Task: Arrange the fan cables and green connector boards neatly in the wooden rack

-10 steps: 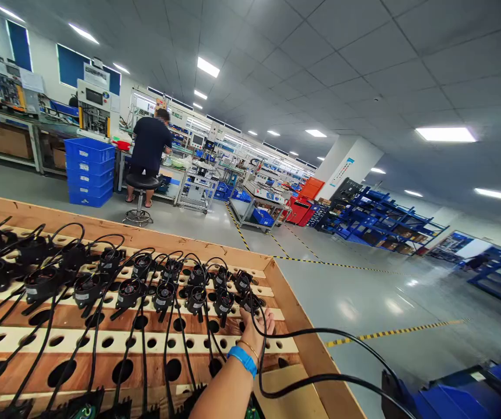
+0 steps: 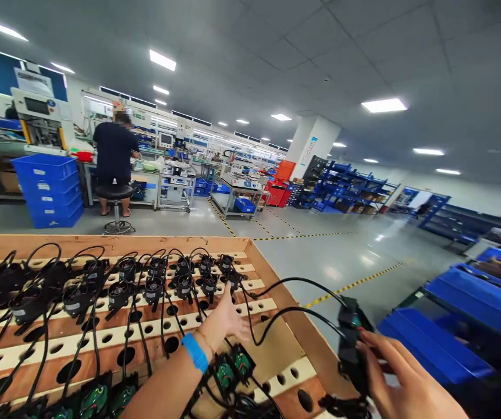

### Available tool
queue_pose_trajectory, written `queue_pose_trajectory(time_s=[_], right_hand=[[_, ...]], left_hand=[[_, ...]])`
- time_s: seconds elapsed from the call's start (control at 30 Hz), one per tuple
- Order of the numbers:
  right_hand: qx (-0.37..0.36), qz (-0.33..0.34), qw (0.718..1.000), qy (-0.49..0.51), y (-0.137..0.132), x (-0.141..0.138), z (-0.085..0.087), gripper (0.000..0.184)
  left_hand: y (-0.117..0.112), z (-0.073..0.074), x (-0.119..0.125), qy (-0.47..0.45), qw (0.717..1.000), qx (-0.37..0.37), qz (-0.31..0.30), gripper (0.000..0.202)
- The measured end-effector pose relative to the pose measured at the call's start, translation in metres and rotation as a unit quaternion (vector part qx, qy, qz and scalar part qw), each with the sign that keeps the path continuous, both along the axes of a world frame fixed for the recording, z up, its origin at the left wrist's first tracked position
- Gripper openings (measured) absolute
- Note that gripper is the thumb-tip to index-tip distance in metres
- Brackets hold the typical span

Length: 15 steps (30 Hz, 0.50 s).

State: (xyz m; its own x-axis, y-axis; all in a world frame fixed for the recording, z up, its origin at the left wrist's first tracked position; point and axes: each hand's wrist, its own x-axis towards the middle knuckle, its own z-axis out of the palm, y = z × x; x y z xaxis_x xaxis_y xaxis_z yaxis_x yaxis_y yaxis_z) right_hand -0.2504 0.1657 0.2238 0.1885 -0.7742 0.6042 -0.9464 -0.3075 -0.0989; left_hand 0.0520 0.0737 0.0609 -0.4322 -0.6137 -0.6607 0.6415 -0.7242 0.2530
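Note:
My left hand point(image 2: 228, 317), with a blue band point(image 2: 195, 352) at the wrist, reaches over the wooden crate point(image 2: 294, 294) with its fingers spread. A fingertip is close to the black round blower fan point(image 2: 233, 280) at the right end of its row; whether it touches is unclear. My right hand point(image 2: 407, 375) grips a black plastic housing point(image 2: 350, 343) with a bit of green circuit board showing, at the crate's right edge. Black cables point(image 2: 294, 280) arc from the housing toward that fan. Several similar fans point(image 2: 153, 289) sit in rows on drilled wooden strips point(image 2: 145, 327).
More black housings with green boards point(image 2: 241, 362) lie in the near part of the crate. Blue bins point(image 2: 433, 343) stand at the right, stacked blue crates point(image 2: 52, 189) at the left. A person point(image 2: 116, 154) stands by a stool point(image 2: 118, 203) at a far bench.
The view has turned right and levelled. My right hand with the black housing has come into sight. My left hand's fingers have spread away from under the end fan.

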Motion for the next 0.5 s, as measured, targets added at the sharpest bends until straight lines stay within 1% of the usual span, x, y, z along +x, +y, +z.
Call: queue_pose_trajectory(time_s=[0.03,0.07,0.1,0.17,0.23,0.27,0.3,0.37,0.43,0.5], right_hand=[[-0.018,0.012,0.999,0.027,0.007,0.005,0.003,0.034],[-0.027,0.019,0.999,0.043,0.014,0.009,0.006,0.034],[-0.025,0.025,0.998,0.051,0.021,0.012,0.008,0.034],[0.012,0.029,0.998,0.051,0.034,0.012,0.01,0.035],[0.097,0.013,0.994,0.05,0.043,0.007,0.009,0.035],[0.144,-0.007,0.988,0.05,0.047,0.004,0.007,0.034],[0.187,-0.035,0.98,0.05,0.05,0.0,0.004,0.034],[0.259,-0.086,0.961,0.054,0.056,-0.005,-0.001,0.033],[0.311,-0.122,0.941,0.059,0.06,-0.006,-0.008,0.033],[0.355,-0.138,0.922,0.071,0.061,-0.002,-0.016,0.033]], left_hand=[[0.014,0.009,-0.003,0.01,1.0,0.022,-0.015,0.137],[0.027,0.017,-0.008,0.028,0.999,0.028,-0.017,0.136],[0.036,0.026,-0.013,0.052,0.998,0.026,-0.002,0.132],[0.041,0.041,-0.023,0.081,0.994,0.035,0.068,0.112],[0.029,0.053,-0.034,0.054,0.988,0.029,0.143,0.082],[0.018,0.058,-0.04,0.028,0.986,0.008,0.161,0.067],[0.005,0.062,-0.046,0.001,0.986,-0.024,0.167,0.054],[-0.02,0.068,-0.059,-0.035,0.984,-0.088,0.151,0.036],[-0.042,0.072,-0.071,-0.045,0.983,-0.12,0.129,0.028],[-0.06,0.076,-0.079,-0.049,0.982,-0.144,0.113,0.024]])
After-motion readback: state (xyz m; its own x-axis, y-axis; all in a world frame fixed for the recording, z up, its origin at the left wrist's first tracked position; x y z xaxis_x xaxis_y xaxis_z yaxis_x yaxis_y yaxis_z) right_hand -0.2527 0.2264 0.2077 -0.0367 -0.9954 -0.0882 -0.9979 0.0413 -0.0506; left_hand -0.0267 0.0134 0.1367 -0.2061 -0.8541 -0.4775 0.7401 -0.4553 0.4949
